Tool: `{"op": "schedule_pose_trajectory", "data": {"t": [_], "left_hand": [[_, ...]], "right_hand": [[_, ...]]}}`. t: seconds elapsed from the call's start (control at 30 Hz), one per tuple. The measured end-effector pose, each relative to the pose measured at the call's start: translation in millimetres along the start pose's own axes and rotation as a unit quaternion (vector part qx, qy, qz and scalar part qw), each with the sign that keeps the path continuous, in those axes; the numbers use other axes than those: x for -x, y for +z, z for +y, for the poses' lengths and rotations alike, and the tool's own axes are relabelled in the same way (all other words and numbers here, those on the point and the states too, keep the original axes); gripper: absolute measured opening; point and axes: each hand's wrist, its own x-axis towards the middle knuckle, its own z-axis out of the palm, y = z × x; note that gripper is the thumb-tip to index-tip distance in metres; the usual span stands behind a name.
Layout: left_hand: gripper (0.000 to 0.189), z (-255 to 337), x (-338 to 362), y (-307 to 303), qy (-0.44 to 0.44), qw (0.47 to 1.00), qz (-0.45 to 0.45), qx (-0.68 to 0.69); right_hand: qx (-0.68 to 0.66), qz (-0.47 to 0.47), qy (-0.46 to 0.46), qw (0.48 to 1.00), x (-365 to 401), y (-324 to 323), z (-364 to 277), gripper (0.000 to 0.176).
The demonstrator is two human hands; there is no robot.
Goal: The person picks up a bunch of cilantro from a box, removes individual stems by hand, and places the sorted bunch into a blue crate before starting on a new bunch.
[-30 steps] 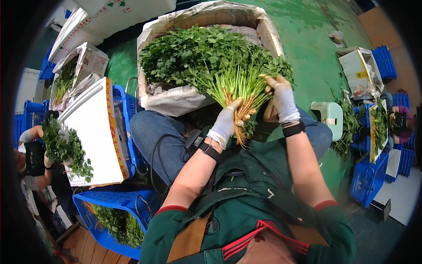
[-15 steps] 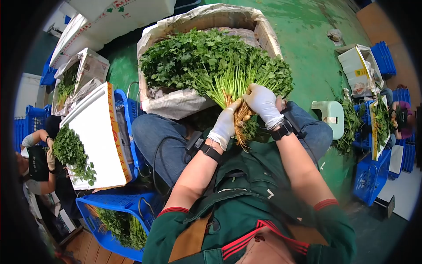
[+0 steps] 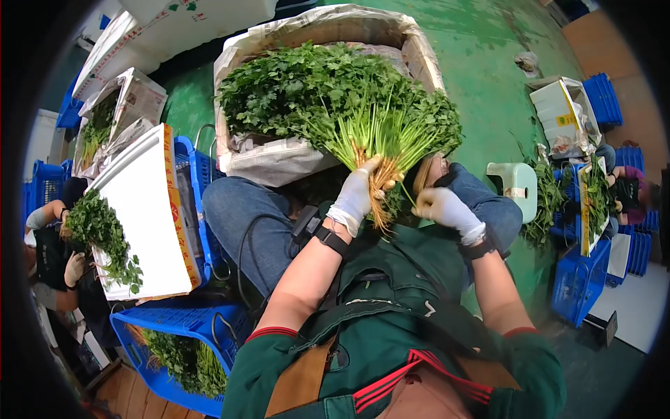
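Left hand (image 3: 356,195) grips herb bunch (image 3: 380,129) in front of newspaper-lined box (image 3: 424,56) — right hand (image 3: 447,207) curled, grip unclear.

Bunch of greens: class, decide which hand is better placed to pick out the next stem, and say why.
Right, probably. The left hand grips the bunch of greens by its stems; the right hand is off it, just beside the roots.

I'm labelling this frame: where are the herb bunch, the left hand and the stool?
herb bunch (image 3: 373,136), head view, green stems.
left hand (image 3: 356,194), head view, glove back.
stool (image 3: 511,180), head view, its top.
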Motion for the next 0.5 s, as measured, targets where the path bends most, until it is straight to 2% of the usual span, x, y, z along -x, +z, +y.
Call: {"op": "schedule_pose_trajectory", "data": {"t": [0.03, 0.07, 0.1, 0.13, 0.17, 0.23, 0.37, 0.47, 0.5], "left_hand": [[0.031, 0, 2, 4, 0.008, 1.000, 0.023, 0.010], [0.031, 2, 4, 7, 0.017, 0.999, 0.046, 0.019], [0.031, 2, 2, 2, 0.020, 0.999, 0.047, 0.018], [0.029, -1, -3, -7, 0.010, 0.999, 0.052, 0.007], [0.028, -4, -6, -11, -0.003, 0.998, 0.057, -0.004], [0.026, -3, -3, -3, 0.005, 0.999, 0.050, 0.004], [0.024, 1, 1, -3, 0.004, 0.999, 0.038, 0.023], [0.023, 4, 0, -1, 0.002, 0.999, 0.047, 0.015], [0.022, 3, 0, -1, 0.001, 0.999, 0.046, 0.014]], "right_hand": [[0.274, -0.044, -0.008, 0.961, -2, 2, -3, 0.025], [0.320, -0.124, 0.078, 0.936, -7, 0, -6, 0.030], [0.321, -0.122, 0.075, 0.936, -16, -2, -10, 0.030], [0.150, 0.032, 0.072, 0.986, -24, -6, -20, 0.029], [-0.030, 0.184, 0.067, 0.980, -33, -10, -31, 0.029], [0.049, 0.402, -0.043, 0.913, -56, -17, -61, 0.028], [0.106, 0.360, 0.007, 0.927, -98, -18, -60, 0.027], [0.023, 0.327, -0.038, 0.944, -85, -17, -59, 0.024], [-0.132, 0.282, -0.036, 0.950, -71, -15, -60, 0.024]]}}
